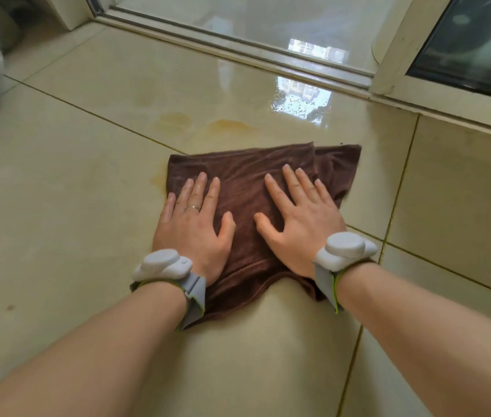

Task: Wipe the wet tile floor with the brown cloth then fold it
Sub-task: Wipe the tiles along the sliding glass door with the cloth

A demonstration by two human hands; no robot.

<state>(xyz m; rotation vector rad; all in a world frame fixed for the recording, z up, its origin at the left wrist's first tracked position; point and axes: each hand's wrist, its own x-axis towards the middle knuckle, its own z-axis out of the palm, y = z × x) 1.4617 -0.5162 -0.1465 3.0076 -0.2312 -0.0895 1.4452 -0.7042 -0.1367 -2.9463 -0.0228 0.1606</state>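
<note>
Both hands flat on the cloth (247, 206), palms down, fingers straight and spread, nothing gripped. Left hand (194, 227) on the cloth's left part, little finger at its left edge, a ring (192, 207) on one finger. Right hand (301, 221) on the right part, thumbs pointing toward each other with a strip of bare cloth between them. The hands lie side by side, apart, not touching. Each wrist carries a grey band with a white pod: left band (167, 266), right band (343, 251).

Cloth brown, spread on the floor (72, 176), wrinkled, its far right corner folded over itself; near edge drawn up in the middle between the wrists.

Floor of pale glossy tiles with dark grout lines. Cloth sits on the large middle tile, its left corner touching a grout line. Beyond its far edge, two yellowish stains (205, 123). Further right, near the door track (238, 52), a wet patch (302, 99) with droplets, reflecting light. Glass door beyond the track. White rounded object at the left edge, unclear what.
</note>
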